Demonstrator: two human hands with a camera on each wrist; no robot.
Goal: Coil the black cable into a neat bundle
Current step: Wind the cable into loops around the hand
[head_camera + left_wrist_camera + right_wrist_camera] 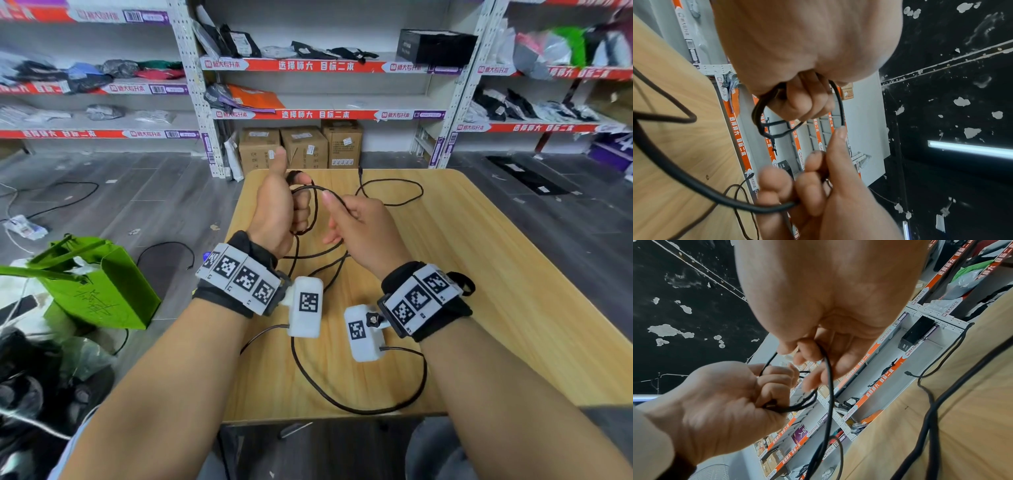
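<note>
The black cable [316, 209] is partly wound into small loops that my left hand [294, 205] grips in a fist, thumb up, above the far left of the wooden table [479, 274]. My right hand [346, 212] is close beside it and pinches the strand leading out of the loops. In the left wrist view the loops [756, 113] hang from the curled left fingers [797, 104], with the right hand [818, 186] below. The right wrist view has the strand [830, 386] running down from the right fingertips [807, 350]. Loose cable trails over the table to its plug end [360, 170].
Thin black wires [359, 409] from the white wrist cameras lie on the near part of the table. A green bag [102, 291] stands on the floor at left. Cardboard boxes [301, 147] and shelves [325, 65] are behind the table.
</note>
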